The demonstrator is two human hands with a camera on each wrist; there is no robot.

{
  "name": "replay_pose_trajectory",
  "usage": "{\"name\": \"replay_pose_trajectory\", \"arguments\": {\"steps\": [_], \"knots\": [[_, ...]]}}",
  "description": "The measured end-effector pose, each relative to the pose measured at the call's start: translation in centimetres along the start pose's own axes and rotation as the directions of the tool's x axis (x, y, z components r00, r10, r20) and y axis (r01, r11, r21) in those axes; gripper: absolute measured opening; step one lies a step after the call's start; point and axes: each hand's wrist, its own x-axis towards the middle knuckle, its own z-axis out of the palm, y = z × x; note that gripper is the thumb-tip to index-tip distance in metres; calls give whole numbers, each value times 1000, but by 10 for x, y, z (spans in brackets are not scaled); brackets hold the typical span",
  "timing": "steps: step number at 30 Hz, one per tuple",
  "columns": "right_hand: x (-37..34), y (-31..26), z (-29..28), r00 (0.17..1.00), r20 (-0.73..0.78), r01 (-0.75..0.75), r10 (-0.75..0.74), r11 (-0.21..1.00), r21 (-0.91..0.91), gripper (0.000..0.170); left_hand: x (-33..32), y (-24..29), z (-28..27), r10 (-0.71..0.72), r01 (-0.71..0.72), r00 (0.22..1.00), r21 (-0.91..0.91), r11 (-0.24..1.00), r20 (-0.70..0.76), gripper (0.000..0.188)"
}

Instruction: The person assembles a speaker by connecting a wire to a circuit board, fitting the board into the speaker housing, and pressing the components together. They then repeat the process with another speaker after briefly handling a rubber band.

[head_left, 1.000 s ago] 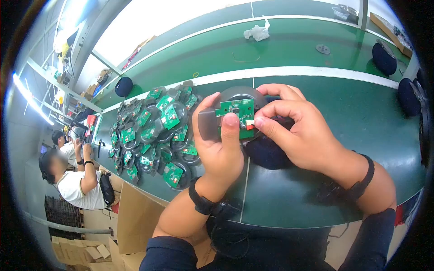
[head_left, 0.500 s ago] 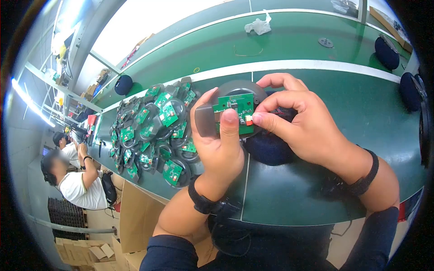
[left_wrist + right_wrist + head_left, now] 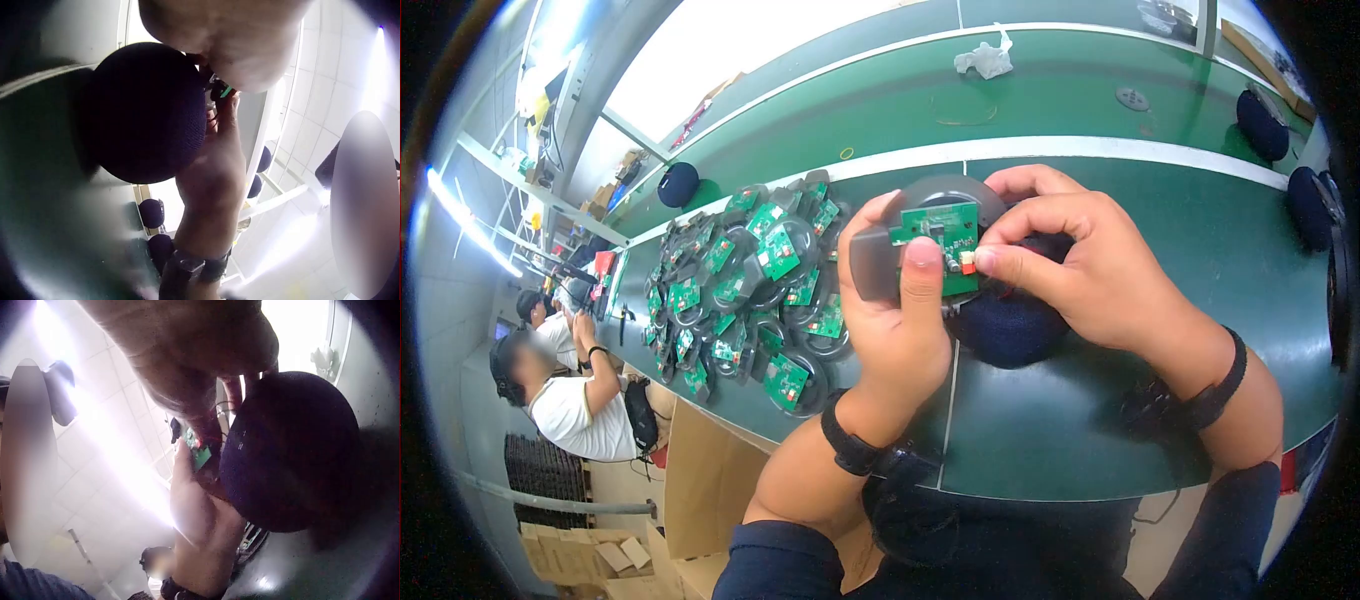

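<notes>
My left hand (image 3: pixel 895 345) grips a dark grey plastic base (image 3: pixel 874 262) in the head view, its thumb lying over the green circuit board (image 3: pixel 945 220) mounted there. At the board's right edge sits a small red-and-white wire connector (image 3: pixel 968 262). The thumb and index finger of my right hand (image 3: pixel 1090 265) pinch at this connector, partly covering it. Thin wires (image 3: pixel 223 411) show beside those fingers in the right wrist view. Right below the hands, a round dark blue fabric-covered speaker body (image 3: pixel 1010 332) rests on the green table (image 3: pixel 1080 430).
A heap of similar grey bases with circuit boards (image 3: pixel 778 252) lies left of my hands. Further fabric-covered bodies (image 3: pixel 1308 210) stand at the right edge. Behind a white rail (image 3: pixel 1140 150) lies a crumpled plastic bag (image 3: pixel 985 58). Another person (image 3: pixel 590 410) works at far left.
Both hands keep their places around the board, with only slight shifts. The right thumb and index finger stay at the connector, whose red part now sits a little higher against the board's edge.
</notes>
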Motion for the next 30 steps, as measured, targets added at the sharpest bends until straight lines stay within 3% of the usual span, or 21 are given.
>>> {"name": "replay_pose_trajectory", "arguments": {"steps": [2,3,5,11,14,24,30], "knots": [[1,4,-2,983,2,185,-185,982,-48,15,3,-1,-5,-53,54,998,64,996,-29,43],[3,7,-1,982,5,188,-188,981,-48,15,6,-3,-7,-49,51,998,65,997,-32,43],[8,18,4,970,-188,193,-154,958,211,20,11,-4,-11,-184,182,982,-35,983,-32,42],[2,25,12,967,-119,226,-224,974,3,20,12,-3,-8,-221,218,975,-76,973,-37,42],[1,26,12,944,-102,308,-313,949,-63,42,11,0,-6,-214,212,976,-65,975,-34,44],[2,22,13,968,-74,237,-241,970,-53,41,11,0,-7,-243,241,970,-118,963,0,46],[2,15,12,985,-43,169,-164,975,144,40,9,-2,-7,-179,179,984,-18,984,8,47]]}}
